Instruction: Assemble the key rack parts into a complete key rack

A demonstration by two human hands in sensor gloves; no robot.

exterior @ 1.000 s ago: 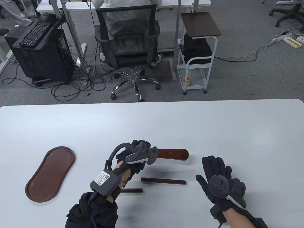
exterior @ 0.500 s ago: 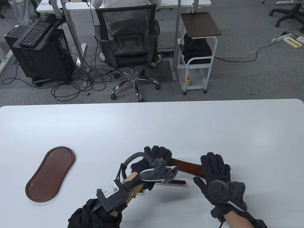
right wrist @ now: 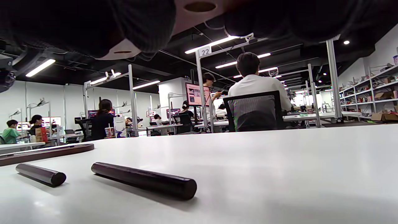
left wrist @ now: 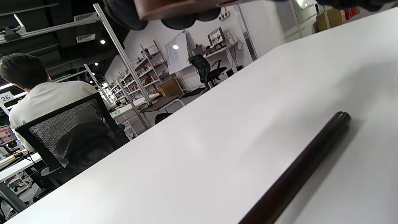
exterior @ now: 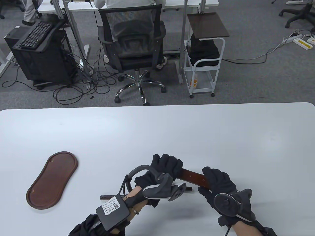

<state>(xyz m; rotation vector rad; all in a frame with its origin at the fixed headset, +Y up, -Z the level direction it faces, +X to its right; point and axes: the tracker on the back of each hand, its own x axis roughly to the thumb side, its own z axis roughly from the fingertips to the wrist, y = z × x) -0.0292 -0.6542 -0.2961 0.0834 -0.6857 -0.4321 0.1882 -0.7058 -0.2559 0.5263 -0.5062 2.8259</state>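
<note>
Both hands hold the dark wooden top bar with holes above the table. My left hand grips its left end; my right hand grips its right end. The bar's underside with holes shows in the right wrist view and its end in the left wrist view. Two dark wooden rods lie on the table below: one under the bar, also in the left wrist view, the other further left, its end showing by my left wrist. The oval wooden base tray lies at the left.
The white table ends at its far edge around the middle of the table view. Beyond it stand an office chair and a small cart on the floor.
My left hand lifted the top bar off the table and brought it toward me. My right hand came in and took hold of its right end.
</note>
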